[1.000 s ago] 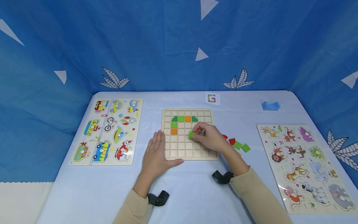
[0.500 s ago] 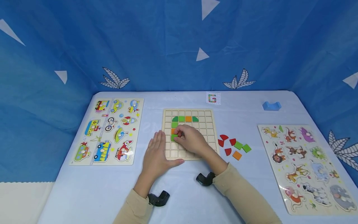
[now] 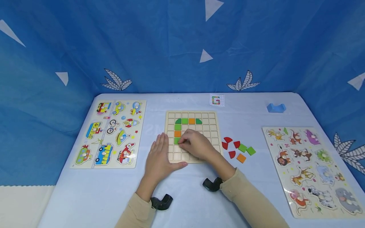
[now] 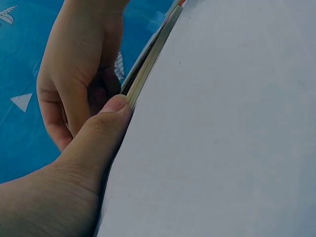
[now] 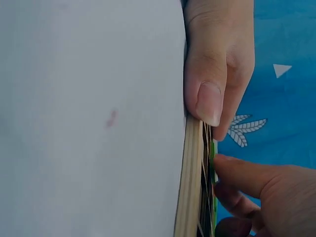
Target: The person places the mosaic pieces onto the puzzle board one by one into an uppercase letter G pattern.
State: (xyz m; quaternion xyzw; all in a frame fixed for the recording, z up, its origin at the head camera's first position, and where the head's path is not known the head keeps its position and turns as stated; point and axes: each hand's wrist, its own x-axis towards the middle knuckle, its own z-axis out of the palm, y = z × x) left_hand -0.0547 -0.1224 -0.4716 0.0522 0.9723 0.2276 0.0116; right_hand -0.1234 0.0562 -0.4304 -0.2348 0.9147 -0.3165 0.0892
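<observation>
A wooden grid board (image 3: pixel 211 154) lies mid-table. Green and orange tiles form a bent line on it. My right hand (image 3: pixel 196 145) is over the board, thumb and bent fingers at the right edge of a green square tile (image 3: pixel 177 140). This tile sits in the cell below an orange square tile (image 3: pixel 177 134). In the right wrist view the fingertips (image 5: pixel 224 163) meet a thin green edge. My left hand (image 3: pixel 158 157) lies flat along the board's left edge, its thumb (image 4: pixel 111 111) against the front edge.
Right of the board lie several red quarter-round pieces (image 3: pixel 232 154), green squares (image 3: pixel 250 150) and an orange square (image 3: pixel 241 158). A pattern card (image 3: pixel 217 100) and a blue block (image 3: pixel 276 108) are behind. Knob puzzles flank both sides: vehicles (image 3: pixel 111 158), animals (image 3: pixel 285 177).
My right hand has carried the green square leftward across the board to the cell below the orange tile, then shifted slightly right, uncovering more of it. The left hand has stayed put.
</observation>
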